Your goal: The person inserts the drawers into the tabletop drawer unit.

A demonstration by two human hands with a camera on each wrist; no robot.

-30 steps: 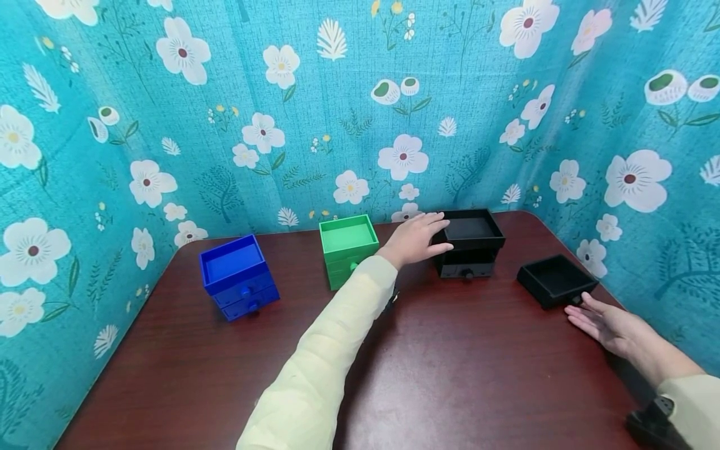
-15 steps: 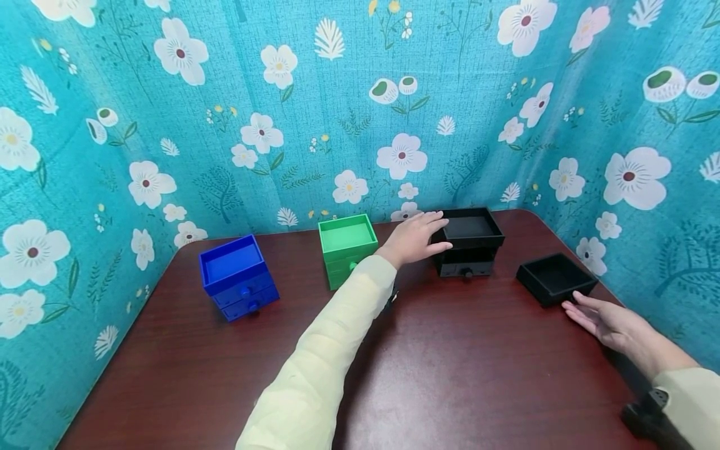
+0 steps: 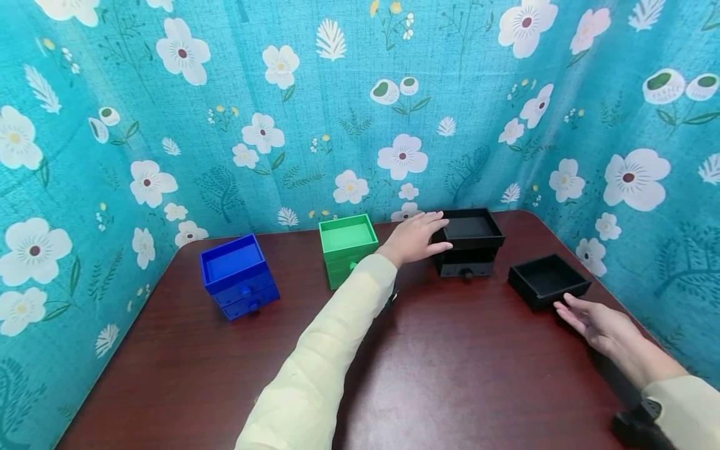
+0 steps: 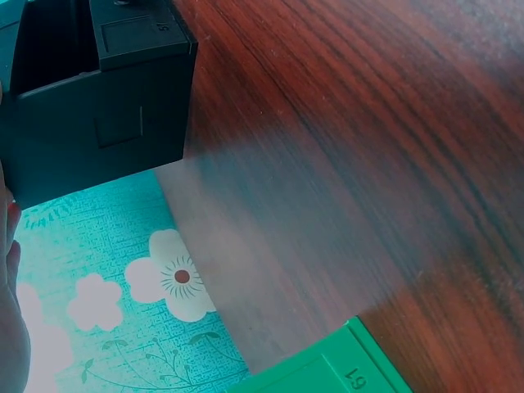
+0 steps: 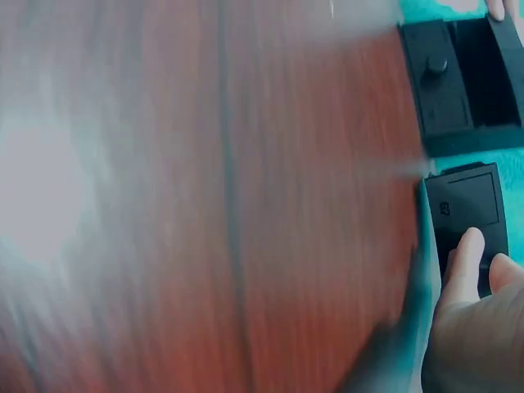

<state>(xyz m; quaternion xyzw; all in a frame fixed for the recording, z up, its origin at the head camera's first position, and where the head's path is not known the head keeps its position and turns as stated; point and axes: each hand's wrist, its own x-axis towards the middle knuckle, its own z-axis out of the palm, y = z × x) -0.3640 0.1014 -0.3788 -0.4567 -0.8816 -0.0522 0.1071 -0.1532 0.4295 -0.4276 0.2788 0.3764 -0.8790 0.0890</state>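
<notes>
At the back right of the table stands a black mini drawer cabinet (image 3: 471, 232) with an open upper slot and a knobbed drawer below. My left hand (image 3: 414, 239) rests against its left side and top edge, fingers extended. To the right, my right hand (image 3: 602, 326) pinches the front of a loose black drawer (image 3: 549, 280) between thumb and fingers; its knob is hidden behind them. The right wrist view shows the fingers on the numbered front of that drawer (image 5: 471, 196), just beside the cabinet (image 5: 446, 98). The drawer's inside looks bare.
A green drawer cabinet (image 3: 349, 250) stands left of my left hand, partly behind the sleeve. Farther left is a blue one (image 3: 239, 278), turned at an angle. A floral teal curtain (image 3: 315, 125) borders the dark wooden table (image 3: 478, 362) at the back and sides.
My right hand has shifted slightly left with the black drawer, bringing it a little nearer the cabinet. The left hand stays in place on the cabinet.
</notes>
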